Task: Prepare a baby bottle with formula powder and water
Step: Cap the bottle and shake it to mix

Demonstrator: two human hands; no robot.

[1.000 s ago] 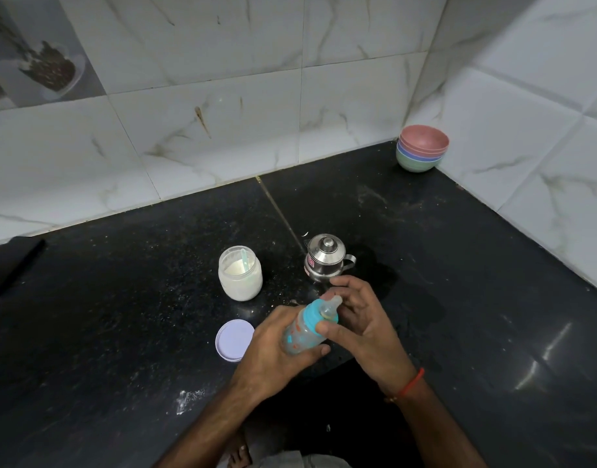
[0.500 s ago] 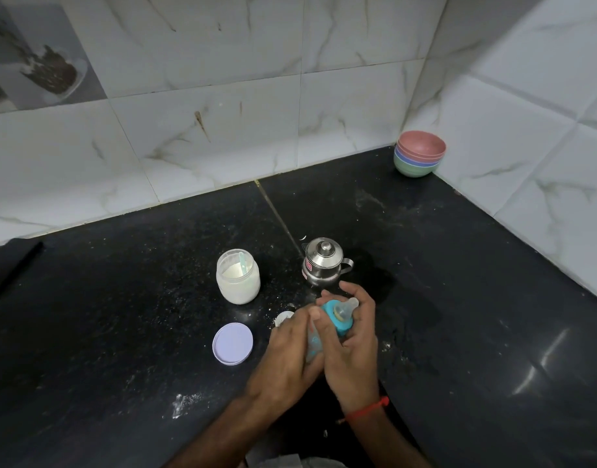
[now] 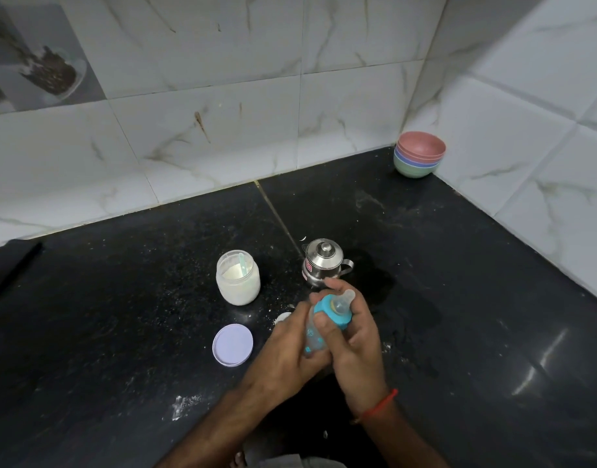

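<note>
A small baby bottle (image 3: 315, 336) with a blue collar and a clear teat is held above the black counter. My left hand (image 3: 287, 349) grips its clear body from the left. My right hand (image 3: 354, 332) is wrapped round the blue collar (image 3: 337, 319), thumb in front and fingers behind the teat. An open jar of white formula powder (image 3: 238, 282) with a pale green scoop standing in it sits behind on the left. Its lilac lid (image 3: 232, 345) lies flat nearer me. A small lidded steel pot (image 3: 324, 261) stands just beyond my right hand.
A stack of coloured bowls (image 3: 419, 158) sits in the far right corner against the tiled walls. White powder is spilt on the black counter (image 3: 87, 332) near the front, and a small white object (image 3: 283, 317) peeks out left of my left hand. A dark object (image 3: 10, 265) lies far left.
The bottle went from tilted left to nearly upright. My right hand closed round the blue collar and my left hand slid lower on the body. The camera view shifted slightly.
</note>
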